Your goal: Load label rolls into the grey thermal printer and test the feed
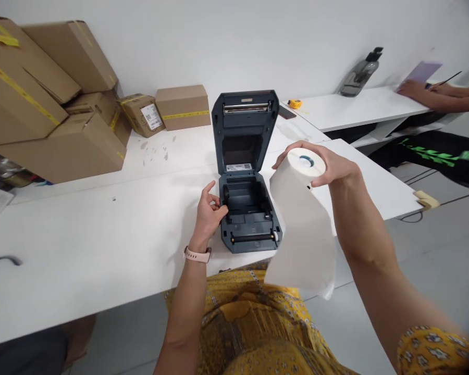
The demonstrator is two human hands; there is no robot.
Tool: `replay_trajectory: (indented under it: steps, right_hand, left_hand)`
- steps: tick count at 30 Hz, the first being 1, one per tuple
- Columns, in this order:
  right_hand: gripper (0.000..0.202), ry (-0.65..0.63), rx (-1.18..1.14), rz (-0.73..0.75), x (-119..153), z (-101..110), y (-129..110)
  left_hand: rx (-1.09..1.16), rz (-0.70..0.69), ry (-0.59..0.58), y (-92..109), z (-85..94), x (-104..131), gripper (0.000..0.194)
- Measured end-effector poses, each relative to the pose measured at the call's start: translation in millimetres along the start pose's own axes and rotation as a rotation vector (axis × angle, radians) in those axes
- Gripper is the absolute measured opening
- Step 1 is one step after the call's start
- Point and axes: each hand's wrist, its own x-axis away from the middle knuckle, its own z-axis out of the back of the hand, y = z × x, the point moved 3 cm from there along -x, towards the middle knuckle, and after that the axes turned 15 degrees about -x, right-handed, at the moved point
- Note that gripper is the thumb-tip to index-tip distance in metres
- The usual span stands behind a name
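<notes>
A dark grey label printer [245,208] sits on the white table with its lid [245,127] raised, showing a bare inner bay and a black roller at the front. At its left side, my left hand [209,211] grips the edge, thumb on the rim and index finger stretched out. To the right of the printer, my right hand [328,161] is wrapped round the top of a label roll [293,166], held above the table. A long loose strip of white labels [303,245] hangs from the roll past the table's front edge.
Cardboard boxes [89,151] are piled at the back left, with a smaller box [183,108] beside them. Behind the printer lie a phone [287,112] and a yellow tape measure [294,103]. A pump bottle [360,75] and another person's hands [414,88] are at the right.
</notes>
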Motion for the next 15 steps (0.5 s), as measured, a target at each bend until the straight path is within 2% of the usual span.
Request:
replay_trajectory:
  steps: [3,5,10,15]
  right_hand:
    - [0.078,0.179,0.103,-0.081,11,23,8]
    - [0.076,0.236,0.147,-0.176,11,35,21]
    - [0.075,0.214,0.215,-0.368,-6,48,62]
    - [0.080,0.195,0.242,-0.439,-17,46,92]
  left_hand:
    - [-0.004,0.001,0.007,1,0.5,0,0.086]
    - [-0.007,0.008,0.007,2,0.7,0,0.087]
    - [-0.006,0.026,-0.003,5,0.4,1,0.089]
    - [-0.007,0.023,0.000,6,0.9,0,0.089]
